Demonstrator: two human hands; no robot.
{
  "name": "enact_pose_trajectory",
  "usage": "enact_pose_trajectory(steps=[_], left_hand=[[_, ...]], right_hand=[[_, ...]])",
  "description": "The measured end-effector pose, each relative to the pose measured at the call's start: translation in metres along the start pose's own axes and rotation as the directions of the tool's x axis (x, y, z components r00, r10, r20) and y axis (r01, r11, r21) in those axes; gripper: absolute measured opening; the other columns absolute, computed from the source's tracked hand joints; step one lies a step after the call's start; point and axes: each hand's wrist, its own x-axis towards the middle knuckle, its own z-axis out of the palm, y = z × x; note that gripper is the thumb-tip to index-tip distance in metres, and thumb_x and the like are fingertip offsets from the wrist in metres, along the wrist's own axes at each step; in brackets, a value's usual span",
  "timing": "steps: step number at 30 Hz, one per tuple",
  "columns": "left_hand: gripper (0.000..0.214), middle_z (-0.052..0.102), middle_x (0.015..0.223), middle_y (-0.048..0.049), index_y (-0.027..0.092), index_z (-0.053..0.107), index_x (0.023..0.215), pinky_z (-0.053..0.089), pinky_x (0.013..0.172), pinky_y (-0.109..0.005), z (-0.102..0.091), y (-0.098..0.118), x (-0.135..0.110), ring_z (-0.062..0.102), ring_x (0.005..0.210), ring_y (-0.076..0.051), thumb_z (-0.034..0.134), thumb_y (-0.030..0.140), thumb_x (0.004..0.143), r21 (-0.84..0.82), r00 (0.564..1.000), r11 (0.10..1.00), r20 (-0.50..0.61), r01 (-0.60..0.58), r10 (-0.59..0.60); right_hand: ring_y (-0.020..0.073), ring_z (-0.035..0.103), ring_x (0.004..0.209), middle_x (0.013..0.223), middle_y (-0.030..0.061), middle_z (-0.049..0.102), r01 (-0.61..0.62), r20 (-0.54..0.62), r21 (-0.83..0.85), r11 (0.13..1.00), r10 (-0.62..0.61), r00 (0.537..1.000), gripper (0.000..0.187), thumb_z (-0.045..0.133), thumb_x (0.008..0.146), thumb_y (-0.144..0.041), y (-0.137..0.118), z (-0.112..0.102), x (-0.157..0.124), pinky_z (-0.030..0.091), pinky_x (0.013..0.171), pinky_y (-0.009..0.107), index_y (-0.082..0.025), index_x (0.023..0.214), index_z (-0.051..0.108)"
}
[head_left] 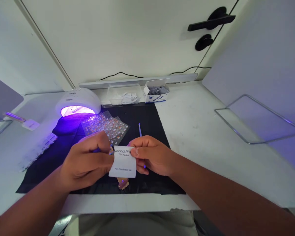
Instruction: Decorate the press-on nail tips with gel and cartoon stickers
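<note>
I see the left hand pinching the alcohol pad sachet at nine o'clock, the right hand at two o'clock. It seems light, soft, easily torn; I would hold its edges.

A white table bears black cloth, tray and box.

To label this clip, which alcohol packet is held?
The white packet between the left hand and right hand, over the black mat; the packets in the printed box behind are untouched.
</note>
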Motion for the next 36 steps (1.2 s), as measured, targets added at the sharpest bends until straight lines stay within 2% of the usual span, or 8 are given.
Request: enact_pose_trajectory(steps=[5,8,11,14,23,26,29,36], left_hand=[[0.019,0.049,0.075,-0.0019,0.025,0.072,0.101,0.047,0.055,-0.032,-0.010,-0.003,-0.003,0.055,0.065,-0.015,0.058,0.015,0.095,-0.024,0.999,1.000,0.041,0.005,-0.004],[0.024,0.056,0.081,-0.0010,0.028,0.075,0.106,0.047,0.059,-0.035,-0.029,-0.011,-0.003,0.057,0.072,-0.015,0.067,0.015,0.088,0.074,0.971,0.997,-0.238,0.023,-0.004],[0.019,0.061,0.083,0.0058,0.031,0.075,0.092,0.046,0.071,-0.036,-0.055,-0.022,0.000,0.058,0.078,-0.011,0.067,0.013,0.088,-0.023,0.631,0.986,-0.766,0.163,-0.122],[0.019,0.062,0.074,0.0104,0.026,0.066,0.079,0.049,0.070,-0.029,-0.068,-0.038,0.002,0.060,0.075,-0.008,0.067,0.008,0.083,-0.326,0.350,0.935,-0.868,0.137,-0.354],[0.009,0.065,0.065,0.0028,0.016,0.068,0.077,0.048,0.058,-0.023,-0.034,-0.065,0.005,0.059,0.059,-0.010,0.074,0.023,0.076,-0.475,0.494,0.802,-0.632,0.362,-0.597],[0.012,0.062,0.065,0.0030,0.017,0.068,0.076,0.045,0.058,-0.023,-0.032,-0.070,0.003,0.056,0.059,-0.011,0.072,0.028,0.076,-0.408,0.509,0.806,-0.628,0.429,-0.589],[0.013,0.061,0.066,0.0029,0.018,0.067,0.077,0.045,0.061,-0.025,-0.033,-0.079,-0.001,0.055,0.062,-0.013,0.070,0.031,0.078,-0.315,0.533,0.815,-0.632,0.487,-0.563],[0.023,0.058,0.075,0.0033,0.020,0.064,0.104,0.046,0.071,-0.028,-0.027,-0.092,-0.010,0.055,0.070,-0.014,0.067,0.025,0.081,-0.102,0.691,0.871,-0.568,0.480,-0.447]], right_hand=[[0.0047,0.040,0.035,0.044,-0.0101,0.038,-0.009,0.038,0.042,0.999,0.007,0.999,0.031,0.075,0.073,-0.032,-0.001,-0.004,-0.003,0.034,0.031,0.015,-0.017,0.056,0.053],[0.0058,0.040,0.034,0.043,-0.0100,0.038,0.004,-0.055,0.018,1.000,-0.003,0.998,0.035,0.075,0.069,-0.037,-0.006,-0.005,-0.004,0.032,0.031,0.017,-0.018,0.055,0.049],[0.0060,0.038,0.033,0.043,-0.0102,0.036,0.044,-0.246,-0.132,0.990,-0.076,0.966,0.041,0.075,0.064,-0.045,-0.012,-0.005,-0.002,0.031,0.032,0.019,-0.020,0.054,0.045],[0.0050,0.037,0.036,0.045,-0.0097,0.037,0.095,-0.367,-0.286,0.954,-0.200,0.909,0.043,0.073,0.067,-0.047,-0.020,-0.004,-0.001,0.030,0.036,0.019,-0.020,0.054,0.042],[0.0076,0.037,0.041,0.048,-0.0071,0.040,-0.076,-0.526,-0.762,0.643,-0.547,0.652,0.035,0.066,0.082,-0.044,-0.089,-0.028,0.038,0.029,0.041,0.022,-0.018,0.061,0.054],[0.0137,0.059,0.062,0.072,0.0019,0.063,-0.248,-0.549,-0.819,0.517,-0.584,0.598,0.029,0.066,0.089,-0.039,-0.116,-0.044,0.072,0.047,0.054,0.025,-0.012,0.079,0.067],[0.0237,0.067,0.105,0.125,0.0097,0.065,-0.385,-0.555,-0.831,0.401,-0.587,0.589,0.035,0.062,0.096,-0.035,-0.131,-0.056,0.105,0.059,0.088,0.043,-0.015,0.124,0.061],[0.0246,0.066,0.109,0.128,0.0101,0.063,-0.532,-0.476,-0.840,0.106,-0.614,0.630,0.035,0.061,0.097,-0.035,-0.139,-0.066,0.142,0.058,0.091,0.045,-0.016,0.126,0.060]])
